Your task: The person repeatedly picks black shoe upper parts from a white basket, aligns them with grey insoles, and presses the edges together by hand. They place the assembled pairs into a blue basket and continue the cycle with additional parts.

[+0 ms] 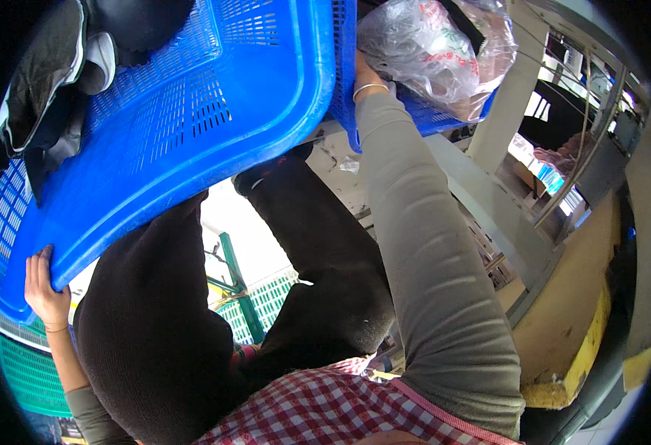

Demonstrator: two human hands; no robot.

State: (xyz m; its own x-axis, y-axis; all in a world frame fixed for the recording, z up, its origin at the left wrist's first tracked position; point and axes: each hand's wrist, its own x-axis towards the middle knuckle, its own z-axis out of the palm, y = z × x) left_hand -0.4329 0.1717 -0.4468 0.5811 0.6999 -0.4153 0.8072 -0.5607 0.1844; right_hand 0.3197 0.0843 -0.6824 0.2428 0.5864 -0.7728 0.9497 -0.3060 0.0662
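Observation:
A large blue plastic basket (266,111) with slotted walls fills the upper left, tilted across my knees. My left hand (45,293) is closed on its near left rim, fingers over the edge. Dark fabric pieces with white edging (43,81) lie in it at the far left. My right hand (368,78) reaches forward against the wall of a second blue basket (425,111), beside the first one; its fingers are mostly hidden. Clear plastic bags with red print (433,55) sit in that second basket, right next to my right hand.
Pale machine-stand legs (488,200) and a tan board with a yellow edge (574,326) stand at my right. Green baskets (32,374) are at the lower left. Between my legs, a green metal bar (241,289) shows near a light green basket (266,297).

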